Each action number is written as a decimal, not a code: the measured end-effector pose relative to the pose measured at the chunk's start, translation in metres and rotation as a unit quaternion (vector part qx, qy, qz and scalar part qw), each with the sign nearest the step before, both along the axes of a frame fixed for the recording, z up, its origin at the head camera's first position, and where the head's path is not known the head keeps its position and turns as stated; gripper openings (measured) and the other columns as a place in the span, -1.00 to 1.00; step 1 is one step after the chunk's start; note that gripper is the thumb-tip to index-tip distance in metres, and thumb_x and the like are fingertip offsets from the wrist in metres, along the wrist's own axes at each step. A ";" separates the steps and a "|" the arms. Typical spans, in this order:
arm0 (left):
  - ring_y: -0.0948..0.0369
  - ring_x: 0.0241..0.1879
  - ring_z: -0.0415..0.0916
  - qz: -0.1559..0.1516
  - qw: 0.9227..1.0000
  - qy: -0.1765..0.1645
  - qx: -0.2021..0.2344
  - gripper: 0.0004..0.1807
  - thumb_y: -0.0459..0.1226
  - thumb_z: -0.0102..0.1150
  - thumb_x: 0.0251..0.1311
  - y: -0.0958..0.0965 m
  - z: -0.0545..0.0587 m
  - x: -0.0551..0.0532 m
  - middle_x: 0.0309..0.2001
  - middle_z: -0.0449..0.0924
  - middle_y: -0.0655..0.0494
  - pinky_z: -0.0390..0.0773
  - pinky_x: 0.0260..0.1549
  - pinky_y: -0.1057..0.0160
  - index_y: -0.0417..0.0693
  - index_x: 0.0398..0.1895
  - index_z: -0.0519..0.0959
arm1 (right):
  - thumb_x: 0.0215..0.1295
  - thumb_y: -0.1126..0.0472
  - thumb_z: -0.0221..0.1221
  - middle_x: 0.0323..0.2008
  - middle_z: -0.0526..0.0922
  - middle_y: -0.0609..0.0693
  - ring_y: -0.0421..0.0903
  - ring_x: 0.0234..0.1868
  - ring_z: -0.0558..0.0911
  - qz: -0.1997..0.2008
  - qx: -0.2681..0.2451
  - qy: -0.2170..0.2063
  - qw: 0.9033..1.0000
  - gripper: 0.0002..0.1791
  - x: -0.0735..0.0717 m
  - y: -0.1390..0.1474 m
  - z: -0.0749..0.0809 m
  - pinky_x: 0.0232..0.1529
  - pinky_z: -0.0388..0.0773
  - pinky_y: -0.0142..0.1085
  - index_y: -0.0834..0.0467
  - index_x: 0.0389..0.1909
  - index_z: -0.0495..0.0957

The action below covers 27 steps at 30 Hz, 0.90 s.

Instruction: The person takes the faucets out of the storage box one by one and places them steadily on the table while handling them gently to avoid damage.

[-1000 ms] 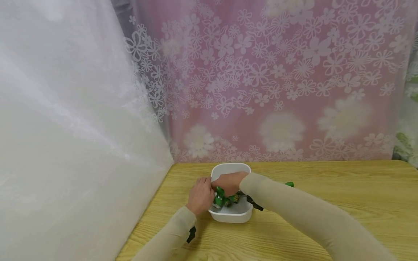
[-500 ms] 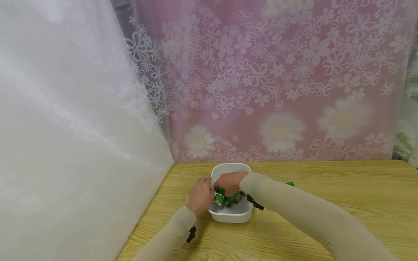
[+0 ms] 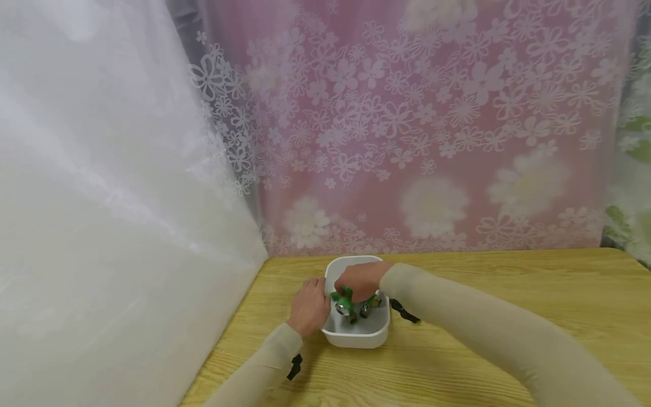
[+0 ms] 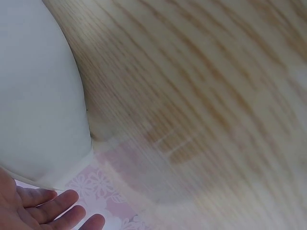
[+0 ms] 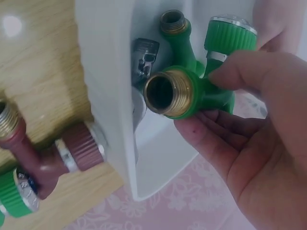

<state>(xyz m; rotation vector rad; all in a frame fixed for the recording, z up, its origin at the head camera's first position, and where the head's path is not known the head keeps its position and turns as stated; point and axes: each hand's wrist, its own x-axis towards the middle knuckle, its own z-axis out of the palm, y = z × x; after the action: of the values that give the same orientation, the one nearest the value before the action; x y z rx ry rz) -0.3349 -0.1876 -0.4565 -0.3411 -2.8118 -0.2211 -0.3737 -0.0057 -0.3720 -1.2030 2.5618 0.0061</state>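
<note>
My right hand (image 3: 361, 281) is inside a white plastic bin (image 3: 356, 341) and holds a green valve (image 3: 345, 303) between thumb and fingers. In the right wrist view that valve (image 5: 213, 96) has a wide brass threaded end towards the camera, a smaller threaded outlet and a ribbed green knob. Behind it in the bin lies a chrome threaded fitting (image 5: 145, 55), partly hidden. Against the bin's left rim rests my left hand (image 3: 309, 308); its fingers (image 4: 62, 206) look loose in the left wrist view, and its thumb is hidden.
On the wooden table (image 3: 458, 367) beside the bin lie a dark red valve (image 5: 45, 165) and a green-knobbed one (image 5: 17, 194), seen only from the right wrist. A pink flowered curtain (image 3: 432, 141) hangs behind, a white sheet (image 3: 102, 226) at the left.
The green valve has turned and risen slightly in my right hand, which shifted a little. The head view has moved slightly. My left hand stays at the rim.
</note>
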 end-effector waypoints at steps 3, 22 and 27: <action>-0.02 0.15 0.50 0.002 1.000 -0.003 -0.002 -0.55 -0.26 0.06 0.39 0.000 0.001 0.000 0.13 0.55 -0.13 0.60 0.08 -0.02 -0.26 0.30 0.44 | 0.33 0.24 0.24 -0.22 0.64 -0.27 -0.29 -0.30 0.56 0.004 -0.002 0.003 1.000 -0.77 0.000 0.006 0.002 -0.21 0.54 -0.34 -0.17 -0.10 0.61; -0.04 0.22 0.48 0.010 1.000 -0.002 -0.002 -0.51 -0.24 0.05 0.39 0.003 0.004 0.003 0.17 0.55 -0.14 0.59 0.10 -0.04 -0.25 0.33 0.43 | 0.38 0.11 0.19 -0.18 0.57 -0.24 -0.21 -0.30 0.52 -0.044 -0.059 -0.010 0.997 -0.76 -0.003 0.066 0.008 -0.23 0.49 -0.23 -0.10 0.04 0.52; -0.04 0.23 0.47 0.010 1.000 -0.006 0.000 -0.51 -0.23 0.05 0.40 0.002 0.003 0.002 0.18 0.54 -0.15 0.58 0.11 -0.05 -0.25 0.33 0.43 | 0.41 0.14 0.16 -0.03 0.57 -0.17 -0.17 -0.19 0.51 -0.066 -0.066 -0.026 0.995 -0.71 0.003 0.085 0.014 -0.15 0.46 -0.17 -0.05 0.11 0.51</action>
<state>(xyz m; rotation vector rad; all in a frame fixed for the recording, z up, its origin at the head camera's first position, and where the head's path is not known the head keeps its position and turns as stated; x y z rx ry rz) -0.3326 -0.1857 -0.4532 -0.3119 -2.8253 -0.2191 -0.3708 0.0788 -0.3577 -1.0599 2.6262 -0.2230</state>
